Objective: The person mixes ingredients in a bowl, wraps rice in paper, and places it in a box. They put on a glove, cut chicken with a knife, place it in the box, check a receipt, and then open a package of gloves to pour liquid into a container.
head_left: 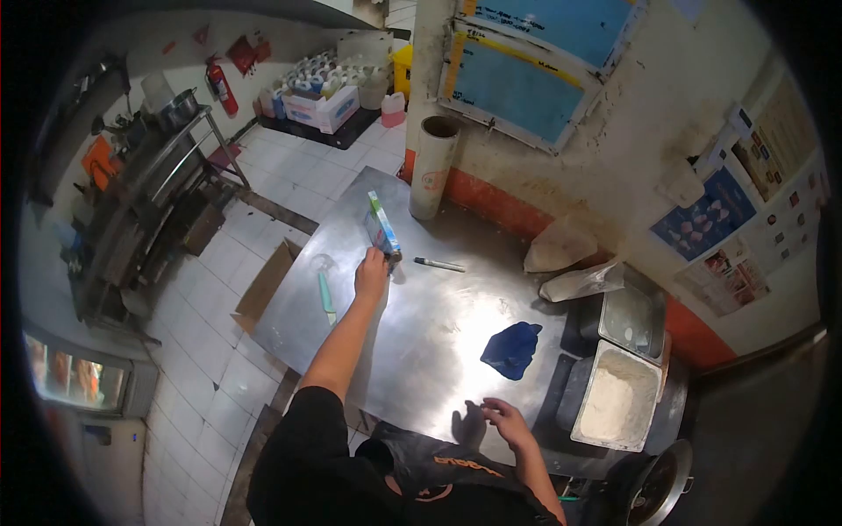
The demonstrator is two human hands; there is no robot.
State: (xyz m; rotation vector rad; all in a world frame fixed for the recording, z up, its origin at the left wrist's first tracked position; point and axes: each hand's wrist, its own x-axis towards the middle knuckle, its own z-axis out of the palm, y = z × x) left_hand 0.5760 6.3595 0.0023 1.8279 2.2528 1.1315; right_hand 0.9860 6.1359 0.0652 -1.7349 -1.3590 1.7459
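My left hand (372,273) reaches far over the metal table (421,324), its fingers closed at the near end of a thin blue, white and green box (383,223). A small dark item shows beside the fingertips. To the right of that hand lies a marker (439,264), and to its left a mint-green handled tool (326,294). My right hand (508,422) hovers over the table's near edge with its fingers apart and nothing in them. The dark blue cloth (512,351) lies crumpled beyond my right hand.
Right of the cloth stand a metal pan of white powder (621,394) and another metal pan (631,314). Plastic bags (581,282) and an upright tube (434,167) are by the wall. A pot (660,486) stands at the lower right; a cardboard box (267,285) is left of the table.
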